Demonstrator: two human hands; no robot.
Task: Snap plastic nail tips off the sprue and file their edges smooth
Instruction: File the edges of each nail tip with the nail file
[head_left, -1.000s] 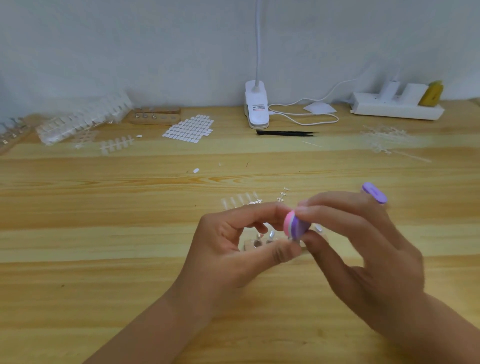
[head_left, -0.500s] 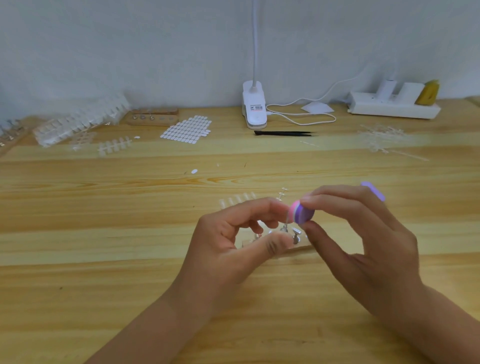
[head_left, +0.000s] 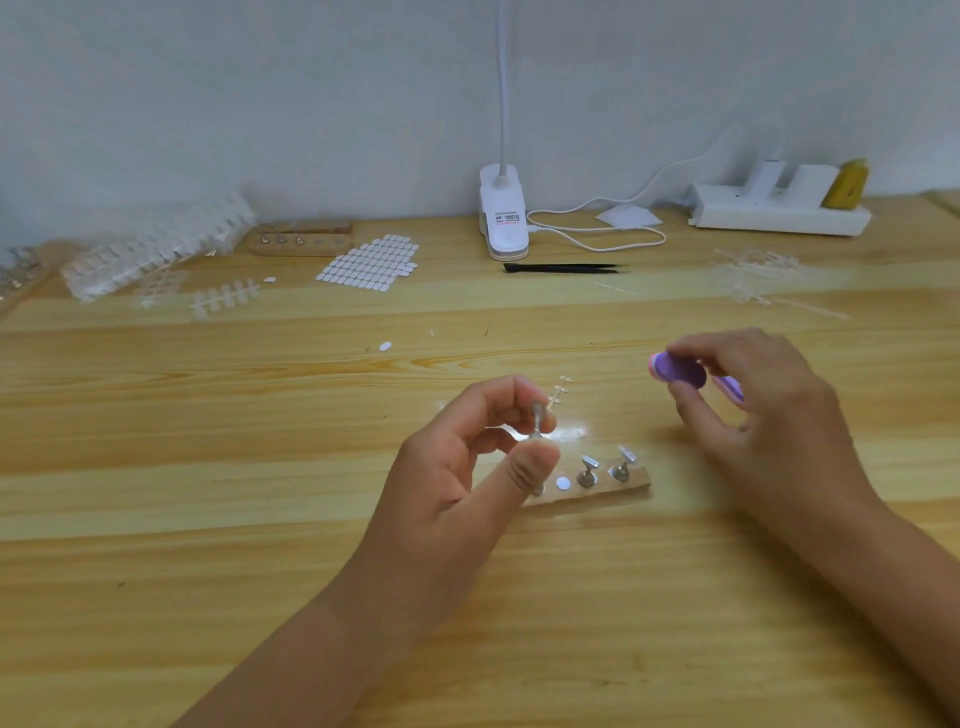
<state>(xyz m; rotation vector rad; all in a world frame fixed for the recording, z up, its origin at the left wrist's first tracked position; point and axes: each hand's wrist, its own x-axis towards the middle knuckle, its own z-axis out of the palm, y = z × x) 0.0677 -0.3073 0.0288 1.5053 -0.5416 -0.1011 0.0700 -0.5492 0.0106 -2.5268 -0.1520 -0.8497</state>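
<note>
Left hand (head_left: 467, 467) pinches a small metal peg stand (head_left: 536, 423) w/ a clear nail tip on it, stem approx upright, above the wooden holder block (head_left: 597, 491); right hand (head_left: 753, 410) grips a purple/pink nail file (head_left: 680, 373), long axis running left-right, pink end pointing left, well apart from the stand.

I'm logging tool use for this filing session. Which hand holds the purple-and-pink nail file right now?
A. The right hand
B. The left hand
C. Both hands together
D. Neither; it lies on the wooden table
A. The purple-and-pink nail file is pinched in the right hand, held apart from the left hand, which grips a small metal nail-tip stand above the wooden block holder.
</note>
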